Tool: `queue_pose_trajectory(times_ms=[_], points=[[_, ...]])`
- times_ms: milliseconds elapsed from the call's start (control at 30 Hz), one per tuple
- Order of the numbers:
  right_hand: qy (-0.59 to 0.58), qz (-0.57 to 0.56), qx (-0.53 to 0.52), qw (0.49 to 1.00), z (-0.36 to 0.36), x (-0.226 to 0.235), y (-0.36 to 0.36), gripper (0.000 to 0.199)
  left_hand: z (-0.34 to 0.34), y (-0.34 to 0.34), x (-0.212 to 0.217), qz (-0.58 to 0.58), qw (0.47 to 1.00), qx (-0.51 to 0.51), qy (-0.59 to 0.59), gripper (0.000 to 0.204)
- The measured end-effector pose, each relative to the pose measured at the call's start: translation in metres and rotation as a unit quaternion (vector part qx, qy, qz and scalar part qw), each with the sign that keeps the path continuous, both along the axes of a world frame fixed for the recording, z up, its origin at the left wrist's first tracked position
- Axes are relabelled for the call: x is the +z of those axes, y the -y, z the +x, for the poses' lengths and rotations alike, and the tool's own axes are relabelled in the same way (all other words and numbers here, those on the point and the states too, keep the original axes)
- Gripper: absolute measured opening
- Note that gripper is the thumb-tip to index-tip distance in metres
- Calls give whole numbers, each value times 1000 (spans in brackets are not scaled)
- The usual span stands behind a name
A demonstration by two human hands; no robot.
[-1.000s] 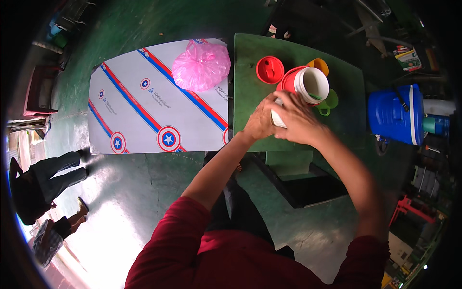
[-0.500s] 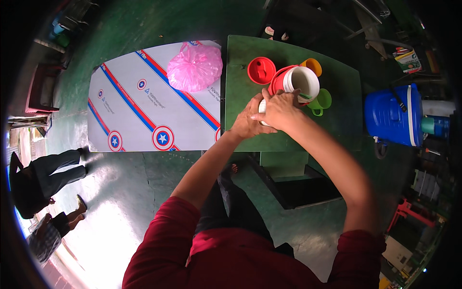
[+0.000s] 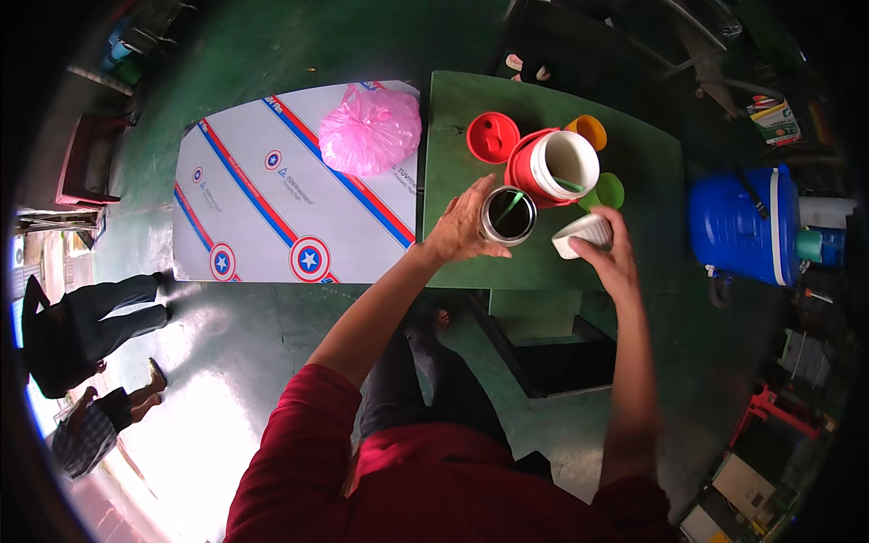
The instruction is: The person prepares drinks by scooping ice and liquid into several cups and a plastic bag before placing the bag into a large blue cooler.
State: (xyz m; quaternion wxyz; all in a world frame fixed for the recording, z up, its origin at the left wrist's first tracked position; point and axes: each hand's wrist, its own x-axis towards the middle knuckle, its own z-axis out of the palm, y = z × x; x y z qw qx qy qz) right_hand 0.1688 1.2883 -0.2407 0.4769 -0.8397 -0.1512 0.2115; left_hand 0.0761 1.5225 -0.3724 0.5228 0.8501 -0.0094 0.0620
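Observation:
My left hand [image 3: 460, 224] wraps round the side of a round jar [image 3: 512, 243] with a silvery rim. Its mouth faces up, dark inside, with a green streak showing; whether that is a spoon or a reflection I cannot tell. A white ribbed lid [image 3: 579, 238] is pinched in my right hand [image 3: 617, 259], to the right of the jar and apart from it. Just beyond stands a red jug-like container [image 3: 527, 179] with a white inner wall [image 3: 554, 163] and something thin and green inside. A green cup [image 3: 608, 190] and an orange cup [image 3: 593, 132] stand close by.
A round red lid [image 3: 492, 138] lies on the green table [image 3: 652, 244]. The adjoining grey-white table [image 3: 240, 172] bears a knotted pink plastic bag [image 3: 369, 131]. A blue cooler [image 3: 740, 224] stands off the right side. Two people [image 3: 100, 321] are at the far left.
The white lid has come off the jar and moved right in my right hand. My left hand still holds the jar, whose mouth now shows.

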Motion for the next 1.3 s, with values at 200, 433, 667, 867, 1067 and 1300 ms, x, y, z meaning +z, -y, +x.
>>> queue_pose_trajectory(times_ms=[200, 433, 667, 867, 1067, 1300], points=[[94, 3, -264, 960, -20, -217, 57, 57, -9, -83, -24, -37, 985, 167, 1, 68], [301, -6, -303, 904, -34, -283, 3, 50, 26, -228, -73, 231, 868, 430, -89, 63], [197, -98, -446, 867, -104, -218, -15, 55, 53, -284, -71, 135, 936, 311, -95, 30], [285, -155, -243, 914, -192, -130, -116, 25, 18, -277, 15, 79, 983, 164, -36, 15], [-40, 88, -87, 992, -65, -136, -365, 45, 3, -274, 19, 83, 996, 32, 30, 16], [72, 32, -1, 997, -18, -146, -388, 21, 9, -305, -18, 160, 986, 47, -2, 48]])
